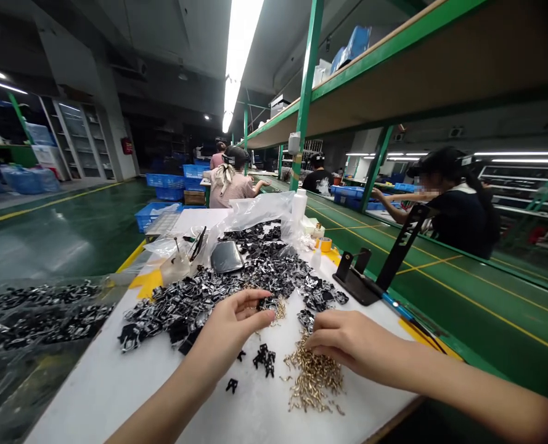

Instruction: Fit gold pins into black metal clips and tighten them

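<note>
My left hand (239, 317) is over the middle of the white tabletop (255, 413), thumb and fingers closed toward each other at a small black part (267, 303). My right hand (338, 339) rests at the upper edge of a pile of small gold metal pieces (317, 379), its fingers curled down; their tips are partly hidden. A few loose black clips (265, 359) lie between the hands, and one more clip (232, 385) sits nearer the front. Behind my hands spreads a large heap of black and silver clips (195, 296).
A dark phone (226, 256) lies on the heap. To the right stand a black metal bracket (361, 287), a blue tool (400, 307), orange tape (324, 245) and a white bottle (298, 206). Bags of clips (37, 314) are at the left. Other people sit farther off.
</note>
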Motion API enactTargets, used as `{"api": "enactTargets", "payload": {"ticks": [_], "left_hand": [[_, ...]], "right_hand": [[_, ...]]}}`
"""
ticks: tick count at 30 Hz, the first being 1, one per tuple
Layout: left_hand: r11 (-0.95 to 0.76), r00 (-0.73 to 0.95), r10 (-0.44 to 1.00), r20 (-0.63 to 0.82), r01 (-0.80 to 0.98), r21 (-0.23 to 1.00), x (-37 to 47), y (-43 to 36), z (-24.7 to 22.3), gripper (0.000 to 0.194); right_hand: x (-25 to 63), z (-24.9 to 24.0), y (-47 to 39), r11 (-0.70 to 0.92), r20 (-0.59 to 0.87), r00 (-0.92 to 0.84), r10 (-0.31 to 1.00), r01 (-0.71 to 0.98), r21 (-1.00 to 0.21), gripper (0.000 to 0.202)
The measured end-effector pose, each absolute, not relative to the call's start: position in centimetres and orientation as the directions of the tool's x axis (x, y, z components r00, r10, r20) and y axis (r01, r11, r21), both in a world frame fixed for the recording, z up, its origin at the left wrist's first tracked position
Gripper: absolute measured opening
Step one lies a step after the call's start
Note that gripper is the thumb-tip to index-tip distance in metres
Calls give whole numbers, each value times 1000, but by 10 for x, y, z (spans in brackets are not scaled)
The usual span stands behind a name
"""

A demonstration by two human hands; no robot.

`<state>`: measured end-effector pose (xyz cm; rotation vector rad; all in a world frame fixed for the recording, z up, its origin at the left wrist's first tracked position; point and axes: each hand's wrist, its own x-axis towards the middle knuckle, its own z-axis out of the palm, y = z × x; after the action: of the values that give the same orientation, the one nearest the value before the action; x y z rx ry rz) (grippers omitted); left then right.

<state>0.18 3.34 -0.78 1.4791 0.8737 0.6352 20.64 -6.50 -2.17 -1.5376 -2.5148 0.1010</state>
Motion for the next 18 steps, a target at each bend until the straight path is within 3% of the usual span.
{"api": "enactTargets", "payload": {"ticks": [6,11,18], "left_hand": [[59,565,818,-108,104,993,0,33,-8,37],[57,536,840,-83,65,996,-3,31,-7,27],[172,529,841,-110,-70,983,-3,33,-14,27]], "right_hand": [[198,24,-38,488,274,-416,867,823,-292,25],[195,16,2,464,429,-233,873,669,-580,24],[197,-32,3,373,329,-179,927,354,-858,19]]}}
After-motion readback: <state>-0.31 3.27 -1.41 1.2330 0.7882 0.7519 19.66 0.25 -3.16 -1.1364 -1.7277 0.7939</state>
